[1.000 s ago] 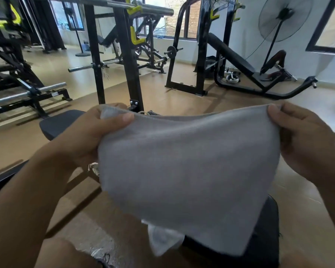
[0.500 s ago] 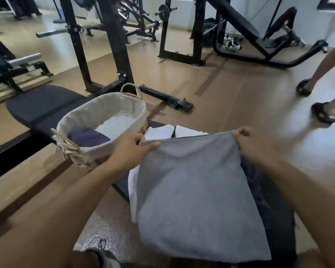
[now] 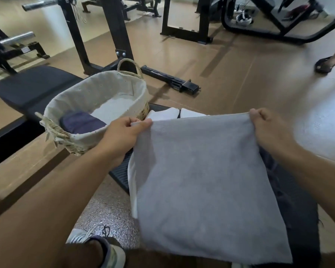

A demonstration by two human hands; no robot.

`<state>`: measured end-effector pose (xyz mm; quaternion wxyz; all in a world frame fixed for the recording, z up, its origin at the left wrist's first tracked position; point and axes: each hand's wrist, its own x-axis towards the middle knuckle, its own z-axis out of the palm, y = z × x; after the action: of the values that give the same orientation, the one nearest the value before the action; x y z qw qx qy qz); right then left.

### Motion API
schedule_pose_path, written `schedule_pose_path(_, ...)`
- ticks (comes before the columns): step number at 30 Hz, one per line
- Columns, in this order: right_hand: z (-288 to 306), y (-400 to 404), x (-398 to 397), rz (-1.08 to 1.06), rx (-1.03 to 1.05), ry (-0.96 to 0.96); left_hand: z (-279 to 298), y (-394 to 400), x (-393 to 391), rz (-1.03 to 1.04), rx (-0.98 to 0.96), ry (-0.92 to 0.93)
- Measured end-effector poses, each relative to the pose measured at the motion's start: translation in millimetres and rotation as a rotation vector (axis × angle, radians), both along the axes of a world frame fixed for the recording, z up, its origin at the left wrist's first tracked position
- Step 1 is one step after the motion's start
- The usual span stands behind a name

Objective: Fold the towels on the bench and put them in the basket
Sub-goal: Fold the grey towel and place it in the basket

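Towel (image 3: 205,182), grey, hangs flat over the bench (image 3: 122,173) in the head view, spread between two hands. The left hand (image 3: 122,136) pinches its top left corner between thumb and curled fingers; the right hand (image 3: 269,130) pinches the top right corner the same way. Held by both upper corners, the cloth is kept taut along its top edge and falls square, which I judge sets it up for a clean fold. Its lower edge reaches down near the person's knees.

Under and behind it lie white towels (image 3: 163,114) on the bench, one showing along the grey one's left side. A dark cloth (image 3: 290,206) lies to the right under the right forearm.

The basket (image 3: 97,105) stands on the bench just left of the left hand, its mouth open upward, with a navy towel (image 3: 81,122) and a white one already inside; room remains there. Another person's foot (image 3: 325,64) is well apart on the floor, far right.
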<state>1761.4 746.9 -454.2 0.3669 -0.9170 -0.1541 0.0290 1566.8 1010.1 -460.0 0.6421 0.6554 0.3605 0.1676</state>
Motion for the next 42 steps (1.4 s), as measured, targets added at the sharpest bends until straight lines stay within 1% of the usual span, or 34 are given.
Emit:
schedule_pose_path(3, -4, 0, -1, -0.030, 0.016, 0.051, 3, -3, 2, -0.045, -0.064, 0.005)
schedule_pose_path(7, 1, -1, -6, -0.029, 0.124, 0.063, 12, -12, -3, -0.038, -0.051, -0.009)
schedule_pose_path(11, 20, 6, -39, 0.052, 0.285, 0.095, 18, -39, -14, -0.041, 0.089, -0.050)
schedule_pose_path(14, 28, 17, -80, 0.204, 0.376, 0.196, 22, -70, -23, -0.107, 0.060, -0.108)
schedule_pose_path(15, 27, 20, -94, 0.256, 0.385, 0.241, 21, -79, -25, -0.125, 0.060, -0.116)
schedule_pose_path(17, 24, 26, -114, 0.326, 0.376, 0.299, 17, -90, -28, -0.150, 0.133, -0.119)
schedule_pose_path(20, 19, 30, -128, 0.378, 0.351, 0.307, 13, -97, -32, -0.177, 0.217, -0.104)
schedule_pose_path(30, 22, 32, -140, 0.361, 0.441, 0.388, 13, -97, -37, -0.222, 0.253, -0.156)
schedule_pose_path(35, 25, 29, -143, 0.393, 0.408, 0.321, 13, -99, -38, -0.268, 0.267, -0.150)
schedule_pose_path(39, 26, 29, -145, 0.364, 0.465, 0.363, 14, -100, -39, -0.252, 0.250, -0.132)
schedule_pose_path(42, 26, 30, -147, 0.339, 0.490, 0.342, 16, -100, -39, -0.240, 0.218, -0.128)
